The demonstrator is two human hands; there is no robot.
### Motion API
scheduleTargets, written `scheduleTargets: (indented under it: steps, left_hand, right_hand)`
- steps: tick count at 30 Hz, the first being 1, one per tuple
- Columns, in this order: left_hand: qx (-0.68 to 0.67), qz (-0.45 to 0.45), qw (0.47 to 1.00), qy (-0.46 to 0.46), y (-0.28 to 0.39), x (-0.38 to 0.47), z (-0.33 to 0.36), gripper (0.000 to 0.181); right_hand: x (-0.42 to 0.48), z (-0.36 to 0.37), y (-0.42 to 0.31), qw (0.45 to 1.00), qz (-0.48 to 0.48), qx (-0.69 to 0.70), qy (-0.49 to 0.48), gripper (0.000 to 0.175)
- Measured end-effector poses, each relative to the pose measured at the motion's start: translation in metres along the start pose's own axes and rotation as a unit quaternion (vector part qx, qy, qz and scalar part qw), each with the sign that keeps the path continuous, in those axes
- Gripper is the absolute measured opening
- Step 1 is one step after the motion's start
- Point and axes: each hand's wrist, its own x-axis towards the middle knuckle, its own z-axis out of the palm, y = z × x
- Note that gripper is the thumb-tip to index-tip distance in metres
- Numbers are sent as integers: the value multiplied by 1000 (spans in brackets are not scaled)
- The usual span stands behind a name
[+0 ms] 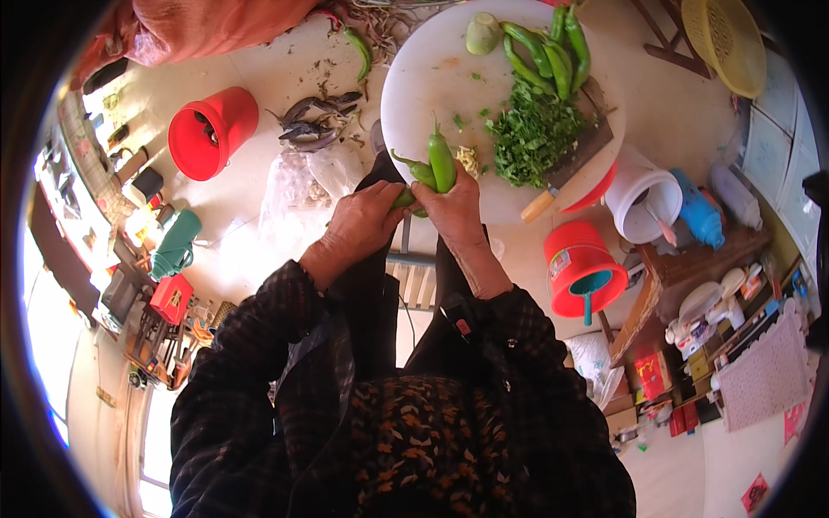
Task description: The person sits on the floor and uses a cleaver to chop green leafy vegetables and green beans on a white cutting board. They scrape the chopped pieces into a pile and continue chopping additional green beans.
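Note:
Green peppers [442, 158] are gripped between my two hands at the near edge of a round white board [427, 84]. My right hand [456, 207] closes around the upright ones. My left hand [363, 223] holds the end of a green pepper, partly hidden by its fingers. Beyond lie chopped green herbs [534, 136], with a pile of whole green peppers [557, 58] behind them. A cleaver [583, 146] rests beside the herbs, its wooden handle over the board's edge. Small pale chopped bits [467, 160] sit by my right hand, and a pale green vegetable piece [483, 33] at the far side.
A red bucket [214, 136] lies left, near dark, shrivelled eggplants [317, 120] and a clear plastic bag [311, 188] on the floor. To the right are another red bucket [583, 269] with a teal dipper, a white bucket [641, 194] and a wooden table [706, 259].

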Motion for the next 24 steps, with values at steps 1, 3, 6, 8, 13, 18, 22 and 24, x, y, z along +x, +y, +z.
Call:
scheduleTargets:
  steps: [1,3,6,8,13,18,22,24]
  left_hand:
    - [-20,-22,999,19,-3,-2,5,28]
    - [-63,-41,994,85,-8,-8,18,28]
    - [-82,-86,984,131,-17,-17,38,27]
    - [-121,-106,974,161,-23,-18,52,26]
    - [-369,-228,832,346,-43,16,63,23]
    - [-408,-73,714,565,-82,50,25,21]
    - [-340,-38,701,626,-91,66,14,20]
    - [-343,-67,727,591,-90,74,12,16]
  right_hand:
    - [1,5,2,999,23,33,7,26]
    - [8,14,6,995,62,80,9,24]
    - [8,22,15,990,113,85,17,22]
    - [14,22,20,974,171,149,9,22]
    - [48,23,23,966,77,248,5,16]
    - [89,53,23,992,-75,-39,-92,24]
    - [99,61,29,986,-37,20,-162,27]
    - [100,51,31,980,-4,77,-181,24]
